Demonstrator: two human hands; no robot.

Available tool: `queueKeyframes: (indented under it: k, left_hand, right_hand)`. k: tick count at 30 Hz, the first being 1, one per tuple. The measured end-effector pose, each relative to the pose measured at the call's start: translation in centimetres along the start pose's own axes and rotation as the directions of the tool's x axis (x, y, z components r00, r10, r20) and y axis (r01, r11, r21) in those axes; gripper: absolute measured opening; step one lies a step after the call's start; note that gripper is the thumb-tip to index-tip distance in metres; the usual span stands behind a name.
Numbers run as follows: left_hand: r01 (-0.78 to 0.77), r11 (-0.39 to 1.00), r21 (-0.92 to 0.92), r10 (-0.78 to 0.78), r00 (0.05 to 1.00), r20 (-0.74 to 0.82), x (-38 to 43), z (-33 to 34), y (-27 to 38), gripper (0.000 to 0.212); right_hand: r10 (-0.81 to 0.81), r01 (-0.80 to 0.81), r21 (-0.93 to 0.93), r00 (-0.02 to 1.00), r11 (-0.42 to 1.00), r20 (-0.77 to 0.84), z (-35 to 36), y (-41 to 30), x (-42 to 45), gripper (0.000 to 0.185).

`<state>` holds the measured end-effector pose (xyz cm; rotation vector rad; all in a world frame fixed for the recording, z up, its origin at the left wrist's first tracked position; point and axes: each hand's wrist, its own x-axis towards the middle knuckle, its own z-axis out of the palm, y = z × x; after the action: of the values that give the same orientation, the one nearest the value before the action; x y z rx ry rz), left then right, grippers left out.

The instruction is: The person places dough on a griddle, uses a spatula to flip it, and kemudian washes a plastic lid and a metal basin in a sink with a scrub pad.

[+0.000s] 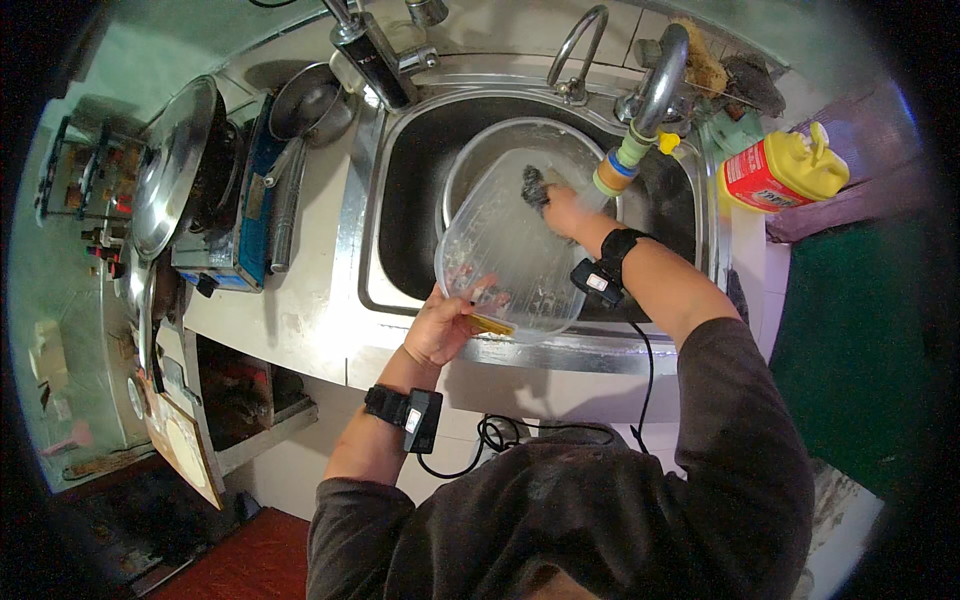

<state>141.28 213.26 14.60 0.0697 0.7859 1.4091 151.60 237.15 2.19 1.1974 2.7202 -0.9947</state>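
Note:
My left hand (439, 324) grips the near left rim of a clear plastic container or lid (517, 259), some of its fingers showing through the plastic. Beside the thumb, a yellow piece like a latch (491, 325) sits on that rim. A grey wire-wool scourer (534, 187) is held in my right hand (566, 212), over the far part of the clear plastic; the hand is slightly blurred. Below the plastic, a round metal basin (517, 129) stands in the steel sink (409, 172), partly hidden.
A tap with a coloured hose end (619, 172) overhangs my right hand. A thin curved tap (577, 56) and a black tap (371, 64) stand behind. At right is a yellow bottle (784, 169); at left, a saucepan (311, 105) and a lidded pan (176, 169) on a stove (225, 240).

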Motion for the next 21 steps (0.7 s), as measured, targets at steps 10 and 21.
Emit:
queueKeyframes:
  k: [10,21]
  left_hand:
    - [-0.07,0.992,0.107,0.073,0.997,-0.025,1.9,0.2,0.6,0.049]
    - [-0.074,0.991,0.114,0.075,0.997,-0.007,1.4,-1.4,0.1,0.055]
  right_hand:
    - [-0.437,0.407,0.285,0.898,0.868,0.047,-3.3,-10.4,-8.2,0.029]
    - [-0.687,0.583,0.428,0.714,0.691,0.137,-3.7,-10.0,-9.5,0.033]
